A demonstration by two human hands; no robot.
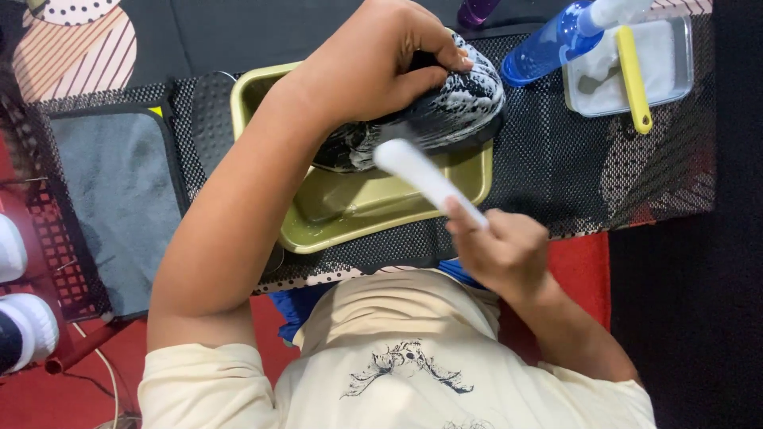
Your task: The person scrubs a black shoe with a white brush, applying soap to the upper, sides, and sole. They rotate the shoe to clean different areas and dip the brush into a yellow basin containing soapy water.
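Over at the far left edge, white shoes (20,318) stand on the red floor (48,397) beside a dark wire rack (56,238). Next to that, a grey cloth (119,206) lies flat on the black perforated mat (556,159) that covers the work surface.

Further in, the person's left arm reaches up from the cream shirt (397,365) and the left hand (381,59) is clamped over the top of a dark shoe (445,111), fingers curled around its upper edge and the thumb pressed on its side. The shoe is black or dark grey, and its surface is streaked and mottled with white lather, thickest on the rounded end toward the right. It is held tilted above and partly inside a shallow olive-green tray (381,206), whose floor looks wet and glossy. The tray rests on the mat directly in front of the person.

Right of centre, the right hand (497,250) is closed around the lower end of a white brush handle (429,179). The handle slants up and left, its rounded end meeting the underside of the shoe; the bristles cannot be made out.

Toward the upper right, a blue spray bottle (548,44) lies angled on the mat, touching a clear shallow container (668,71) lined with something white. A yellow-handled tool (633,75) rests across that container. At the top edge, part of a purple object (475,9) shows.
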